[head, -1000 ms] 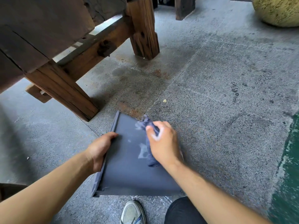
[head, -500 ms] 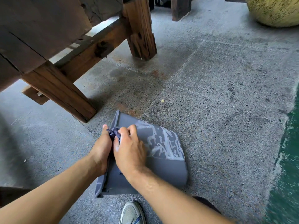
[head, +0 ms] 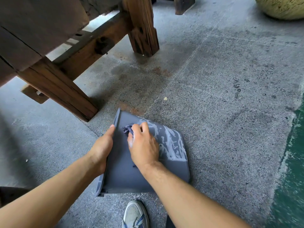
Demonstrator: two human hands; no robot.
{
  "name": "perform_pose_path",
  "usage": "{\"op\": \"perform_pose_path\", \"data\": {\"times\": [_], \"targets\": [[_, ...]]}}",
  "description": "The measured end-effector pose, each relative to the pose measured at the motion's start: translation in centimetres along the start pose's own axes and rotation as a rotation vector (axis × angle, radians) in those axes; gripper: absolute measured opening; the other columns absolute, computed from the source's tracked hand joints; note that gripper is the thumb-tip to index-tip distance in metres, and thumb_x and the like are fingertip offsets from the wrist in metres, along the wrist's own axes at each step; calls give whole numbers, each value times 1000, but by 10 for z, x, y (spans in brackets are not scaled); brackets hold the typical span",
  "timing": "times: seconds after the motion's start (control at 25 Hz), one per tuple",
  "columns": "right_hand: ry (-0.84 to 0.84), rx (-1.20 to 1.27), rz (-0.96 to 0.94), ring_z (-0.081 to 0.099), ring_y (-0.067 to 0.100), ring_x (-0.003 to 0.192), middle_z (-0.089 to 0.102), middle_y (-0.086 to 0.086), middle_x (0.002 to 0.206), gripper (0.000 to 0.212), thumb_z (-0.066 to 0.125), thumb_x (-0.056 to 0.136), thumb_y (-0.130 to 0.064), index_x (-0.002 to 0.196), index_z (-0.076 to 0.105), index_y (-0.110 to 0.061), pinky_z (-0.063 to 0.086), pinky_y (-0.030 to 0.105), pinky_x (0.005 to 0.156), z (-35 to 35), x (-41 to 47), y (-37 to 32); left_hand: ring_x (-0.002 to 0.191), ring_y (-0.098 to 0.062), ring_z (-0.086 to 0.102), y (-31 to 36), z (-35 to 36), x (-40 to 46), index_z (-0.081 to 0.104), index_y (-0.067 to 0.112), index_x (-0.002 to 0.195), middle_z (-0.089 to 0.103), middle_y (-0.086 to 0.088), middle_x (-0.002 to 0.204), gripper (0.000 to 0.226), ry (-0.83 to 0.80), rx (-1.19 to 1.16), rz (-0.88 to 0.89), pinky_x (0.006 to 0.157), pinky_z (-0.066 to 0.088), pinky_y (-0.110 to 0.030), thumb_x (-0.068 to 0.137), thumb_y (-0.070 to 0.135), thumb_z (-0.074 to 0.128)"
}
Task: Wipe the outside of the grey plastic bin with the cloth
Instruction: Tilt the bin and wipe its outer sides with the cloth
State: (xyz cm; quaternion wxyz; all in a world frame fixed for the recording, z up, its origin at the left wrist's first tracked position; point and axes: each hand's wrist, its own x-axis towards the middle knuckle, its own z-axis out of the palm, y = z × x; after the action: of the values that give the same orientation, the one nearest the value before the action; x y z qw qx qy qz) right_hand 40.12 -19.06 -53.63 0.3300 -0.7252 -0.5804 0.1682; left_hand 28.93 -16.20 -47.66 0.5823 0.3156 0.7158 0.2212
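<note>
The grey plastic bin lies on its side on the speckled concrete floor, near a heavy brown wooden bench leg. The left hand grips the bin's rim edge. The right hand presses a crumpled purple-grey cloth against the upturned wall, fingers curled over it; whitish wet streaks lie just right.

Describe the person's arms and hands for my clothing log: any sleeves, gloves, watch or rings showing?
Both forearms are bare to the frame edge: no sleeves in view. The left hand and right hand wear no gloves, and no watch, bracelet or ring is visible. White soapy foam clings to the right hand along the index-finger side. Lower down, a grey sneaker with blue accents and a dark trouser leg show.
</note>
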Motion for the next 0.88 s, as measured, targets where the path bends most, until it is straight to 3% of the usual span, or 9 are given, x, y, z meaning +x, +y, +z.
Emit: {"op": "perform_pose_path", "data": {"times": [0.16,0.28,0.52,0.68,0.88], "targets": [[-42,-40,45,65,37,77,50,7,112,16,54,98,-33,107,56,-20,32,39,55,-1,6,18,94,-36,74,2,1,-4,74,3,114,80,-20,104,48,53,37,-43,100,53,-59,100,44,54],[-86,-66,43,64,38,78,47,7,111,17,52,100,-34,107,54,-19,34,39,55,-5,11,37,92,-38,72,2,1,-2,72,1,116,77,-24,110,46,65,27,-50,97,54,-62,102,41,53],[-114,-131,53,65,36,82,49,8,113,18,52,99,-33,108,56,-18,46,41,59,-12,13,82,72,-32,75,-2,-2,7,73,4,108,80,-17,86,42,63,10,-52,82,61,-52,102,41,53],[-103,-155,105,64,37,82,49,7,111,18,54,98,-33,107,56,-17,41,37,59,-14,10,106,77,-33,73,-5,-2,7,72,4,113,78,-18,94,44,53,-11,-65,87,59,-52,102,41,52],[-99,-153,158,65,38,76,47,7,109,17,53,99,-34,107,54,-19,49,41,60,-15,3,126,82,-34,73,-8,-6,9,72,4,114,78,-19,97,48,43,-34,-103,85,60,-47,102,46,50]]}}
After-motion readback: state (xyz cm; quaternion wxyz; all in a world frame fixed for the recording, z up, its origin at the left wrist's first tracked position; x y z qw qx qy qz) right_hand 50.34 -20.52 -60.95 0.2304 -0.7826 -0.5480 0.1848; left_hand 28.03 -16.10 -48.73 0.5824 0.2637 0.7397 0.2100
